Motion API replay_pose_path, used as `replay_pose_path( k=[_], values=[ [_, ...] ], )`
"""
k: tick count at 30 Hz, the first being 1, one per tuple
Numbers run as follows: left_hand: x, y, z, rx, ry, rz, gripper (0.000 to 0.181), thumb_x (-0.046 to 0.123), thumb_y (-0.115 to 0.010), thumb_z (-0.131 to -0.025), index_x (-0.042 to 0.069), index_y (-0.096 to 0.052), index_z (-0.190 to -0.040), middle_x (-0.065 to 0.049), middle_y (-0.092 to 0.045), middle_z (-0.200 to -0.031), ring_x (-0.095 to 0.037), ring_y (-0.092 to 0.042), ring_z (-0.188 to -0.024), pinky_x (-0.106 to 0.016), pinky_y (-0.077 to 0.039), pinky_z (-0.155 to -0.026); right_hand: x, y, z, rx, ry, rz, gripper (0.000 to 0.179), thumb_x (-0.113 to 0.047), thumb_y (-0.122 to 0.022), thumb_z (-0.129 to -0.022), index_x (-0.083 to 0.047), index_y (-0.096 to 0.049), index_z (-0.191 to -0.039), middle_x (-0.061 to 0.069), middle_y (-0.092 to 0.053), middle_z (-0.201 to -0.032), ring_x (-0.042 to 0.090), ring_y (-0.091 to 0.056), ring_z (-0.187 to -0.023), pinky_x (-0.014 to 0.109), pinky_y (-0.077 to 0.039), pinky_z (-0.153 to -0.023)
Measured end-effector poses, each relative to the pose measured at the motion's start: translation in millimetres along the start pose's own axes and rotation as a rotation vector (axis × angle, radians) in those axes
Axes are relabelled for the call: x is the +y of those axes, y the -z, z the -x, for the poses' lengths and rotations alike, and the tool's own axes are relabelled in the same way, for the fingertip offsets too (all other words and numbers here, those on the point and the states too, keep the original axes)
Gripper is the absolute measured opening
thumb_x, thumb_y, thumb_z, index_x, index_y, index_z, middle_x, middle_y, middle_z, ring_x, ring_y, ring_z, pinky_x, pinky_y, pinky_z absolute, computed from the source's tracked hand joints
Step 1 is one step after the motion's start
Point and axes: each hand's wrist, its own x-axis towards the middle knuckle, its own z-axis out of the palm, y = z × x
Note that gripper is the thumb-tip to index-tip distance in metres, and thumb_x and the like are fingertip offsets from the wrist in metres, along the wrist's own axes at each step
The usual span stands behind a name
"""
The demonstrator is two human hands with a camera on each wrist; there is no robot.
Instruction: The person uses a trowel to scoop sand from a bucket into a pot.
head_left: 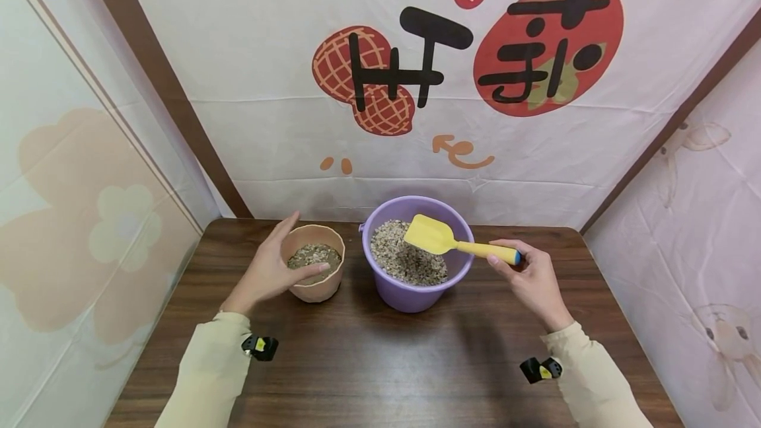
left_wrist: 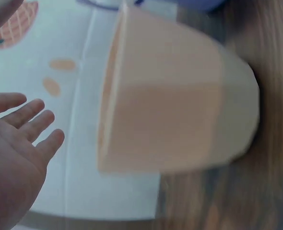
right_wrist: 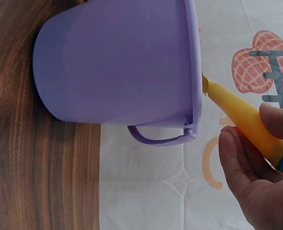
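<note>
A yellow toy shovel with a blue handle end hangs over the mouth of a purple bucket. My right hand grips its handle between thumb and fingers. Pebbly gravel lies inside the bucket. To the left stands a peach flowerpot partly filled with brownish soil-like material topped with pebbles. My left hand is spread beside the pot, its thumb reaching over the near rim. In the left wrist view, the pot's side appears beside my outstretched fingers.
Both containers stand on a dark wooden table, near its back edge. Behind it hangs a white printed cloth; more printed cloth walls enclose the left and right sides. The bucket's purple handle hangs at its side.
</note>
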Motion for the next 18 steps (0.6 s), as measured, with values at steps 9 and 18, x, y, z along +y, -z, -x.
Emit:
replay_pose_path(
  k=[9,18],
  values=[
    [33.6,-31.0,-20.8,-0.093,-0.062,0.04,0.124,0.052,-0.093,-0.066,0.018,-0.024,-0.163,-0.01,-0.026,-0.165,-0.034,-0.024,-0.151,-0.057,-0.027,-0.118,0,1,0.9,-0.006,-0.002,0.015,0.027,-0.013,-0.074,-0.095,0.0,-0.072,-0.119,0.015,-0.068,-0.096,0.013,-0.055,-0.07,0.023,-0.046,-0.055],
    [45.8,-56.2,-34.1,-0.181,-0.066,0.128,0.133,0.053,-0.096,-0.061,0.019,-0.019,-0.164,-0.006,-0.02,-0.167,-0.03,-0.028,-0.148,-0.053,-0.03,-0.117,1,1,2.6,-0.004,-0.013,0.029,0.027,-0.013,-0.074,-0.095,0.0,-0.072,-0.118,0.014,-0.068,-0.096,0.014,-0.054,-0.071,0.023,-0.046,-0.055]
  ],
)
